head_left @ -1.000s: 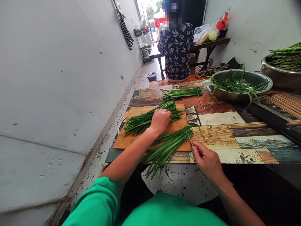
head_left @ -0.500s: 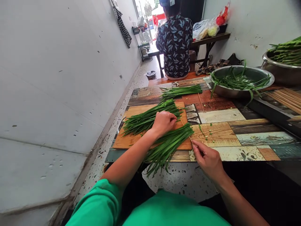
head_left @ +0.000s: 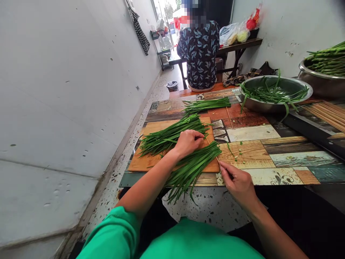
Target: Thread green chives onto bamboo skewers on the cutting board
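My right hand (head_left: 238, 181) pinches the near end of a thin wooden skewer (head_left: 217, 158) at the table's front edge. A row of green garlic chives (head_left: 192, 166) is threaded on that skewer, their leaves fanning over the edge toward me. Above it, my left hand (head_left: 188, 143) reaches across with thumb and forefinger closed near the skewer's far end; what lies between those fingertips is too small to make out. Beside this hand a loose pile of chives (head_left: 164, 138) covers much of the wooden cutting board (head_left: 136, 164).
Behind the board lies another bunch of chives (head_left: 206, 105) with a skewer through its end. On the right are a metal bowl (head_left: 249, 101) of chive leaves, a pot (head_left: 314, 84) of green stalks, a black-handled knife (head_left: 309, 128) and loose skewers (head_left: 327, 112). A person (head_left: 201, 57) sits ahead.
My left thumb and forefinger have straightened a little and moved slightly right, toward the skewer's far end. The right hand keeps its hold on the skewer, almost still.
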Motion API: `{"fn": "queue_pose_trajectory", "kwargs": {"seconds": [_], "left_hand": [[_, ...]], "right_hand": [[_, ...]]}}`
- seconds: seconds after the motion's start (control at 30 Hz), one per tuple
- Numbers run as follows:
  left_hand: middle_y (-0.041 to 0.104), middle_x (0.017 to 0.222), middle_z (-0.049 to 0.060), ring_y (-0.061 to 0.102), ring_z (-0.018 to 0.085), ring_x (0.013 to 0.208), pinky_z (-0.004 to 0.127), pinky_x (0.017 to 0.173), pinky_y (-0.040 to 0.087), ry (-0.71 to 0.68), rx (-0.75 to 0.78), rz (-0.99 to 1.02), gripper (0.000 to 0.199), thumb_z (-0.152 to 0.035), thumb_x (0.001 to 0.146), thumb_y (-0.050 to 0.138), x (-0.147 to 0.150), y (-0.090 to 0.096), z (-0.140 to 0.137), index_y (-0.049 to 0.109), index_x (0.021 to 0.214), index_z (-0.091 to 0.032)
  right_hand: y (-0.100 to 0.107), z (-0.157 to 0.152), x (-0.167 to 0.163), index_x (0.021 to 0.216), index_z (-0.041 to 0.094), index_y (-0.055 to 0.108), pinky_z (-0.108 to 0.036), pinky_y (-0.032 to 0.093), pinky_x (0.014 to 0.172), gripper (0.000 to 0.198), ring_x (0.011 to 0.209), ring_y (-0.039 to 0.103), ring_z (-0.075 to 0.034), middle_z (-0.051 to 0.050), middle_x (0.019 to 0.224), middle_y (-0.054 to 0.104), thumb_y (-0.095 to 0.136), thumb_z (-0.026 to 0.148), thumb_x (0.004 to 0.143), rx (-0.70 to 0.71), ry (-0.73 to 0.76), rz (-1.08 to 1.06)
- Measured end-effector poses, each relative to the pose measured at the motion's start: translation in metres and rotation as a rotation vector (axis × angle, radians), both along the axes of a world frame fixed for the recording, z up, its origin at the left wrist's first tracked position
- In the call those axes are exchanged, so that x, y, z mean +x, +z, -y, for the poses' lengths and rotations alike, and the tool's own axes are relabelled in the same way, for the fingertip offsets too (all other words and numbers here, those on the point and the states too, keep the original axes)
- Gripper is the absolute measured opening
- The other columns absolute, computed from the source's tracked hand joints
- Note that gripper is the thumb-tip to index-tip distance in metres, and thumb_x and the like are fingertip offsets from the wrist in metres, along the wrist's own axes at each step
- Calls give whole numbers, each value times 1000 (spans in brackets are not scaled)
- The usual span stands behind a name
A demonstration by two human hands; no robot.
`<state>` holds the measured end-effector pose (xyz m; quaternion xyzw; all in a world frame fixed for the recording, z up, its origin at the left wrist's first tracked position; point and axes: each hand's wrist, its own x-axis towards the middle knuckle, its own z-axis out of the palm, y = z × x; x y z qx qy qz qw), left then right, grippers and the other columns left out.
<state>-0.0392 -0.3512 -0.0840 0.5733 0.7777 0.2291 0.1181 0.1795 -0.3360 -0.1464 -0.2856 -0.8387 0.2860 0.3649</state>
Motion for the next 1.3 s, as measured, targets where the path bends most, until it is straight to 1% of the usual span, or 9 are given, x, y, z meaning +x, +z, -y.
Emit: {"fn": "queue_pose_trajectory", "kwargs": {"seconds": [0.13, 0.23, 0.47, 0.6, 0.73, 0.97, 1.1, 1.3], "left_hand": [[74, 95, 2, 65, 16, 86, 24, 83, 47, -1, 32, -26, 21, -22, 81, 61, -2, -3, 1, 76, 96, -19], [74, 94, 2, 65, 15, 85, 23, 83, 47, 12, 37, -26, 21, -20, 81, 60, -1, -3, 1, 76, 94, -19], [75, 84, 3, 64, 15, 75, 23, 75, 48, 114, 8, 18, 23, -18, 79, 57, 1, 1, -2, 76, 91, -16], [75, 84, 3, 65, 14, 74, 22, 75, 48, 91, 21, 52, 22, -18, 79, 58, 1, 1, -2, 76, 90, -16], [75, 86, 3, 66, 14, 76, 22, 76, 49, 86, 30, 64, 22, -18, 79, 58, 2, 2, -2, 76, 91, -16], [75, 92, 3, 67, 15, 84, 22, 80, 48, 59, 24, 84, 22, -17, 79, 59, 2, 3, 0, 76, 92, -17], [75, 90, 3, 66, 15, 81, 22, 78, 48, 73, 19, 99, 22, -17, 79, 59, 3, 2, 0, 76, 93, -16], [75, 86, 2, 65, 14, 75, 22, 74, 48, 88, 23, 95, 22, -18, 80, 59, 4, 3, 1, 76, 92, -18]], "right_hand": [[-1, 0, 0, 101, 13, 72, -25, 58, 67, 28, 75, 73, -19, -8, 91, 75, 50, 23, 88, 3, -1, 1], [-1, -1, -1, 102, 12, 72, -26, 58, 68, 28, 77, 73, -19, -8, 92, 75, 50, 23, 88, 3, 1, -2], [-2, -1, 1, 103, 11, 72, -25, 59, 72, 29, 79, 73, -19, -9, 94, 75, 50, 23, 88, -1, 22, -9], [-2, -1, 2, 103, 14, 72, -25, 59, 72, 28, 80, 73, -19, -8, 95, 75, 50, 24, 88, -21, 15, -4], [-2, -1, 2, 103, 13, 72, -25, 59, 72, 29, 80, 73, -19, -9, 95, 75, 50, 24, 88, -23, 19, -5], [-5, -1, 1, 103, 15, 73, -26, 59, 73, 28, 80, 73, -19, -8, 95, 75, 51, 24, 88, -20, 13, -25], [-5, -1, 1, 103, 16, 73, -26, 59, 73, 28, 80, 73, -19, -8, 95, 75, 51, 25, 88, -14, 13, -31], [-4, 0, 2, 103, 18, 72, -27, 59, 74, 27, 80, 73, -19, -7, 96, 75, 51, 25, 88, -46, 9, -15]]}}
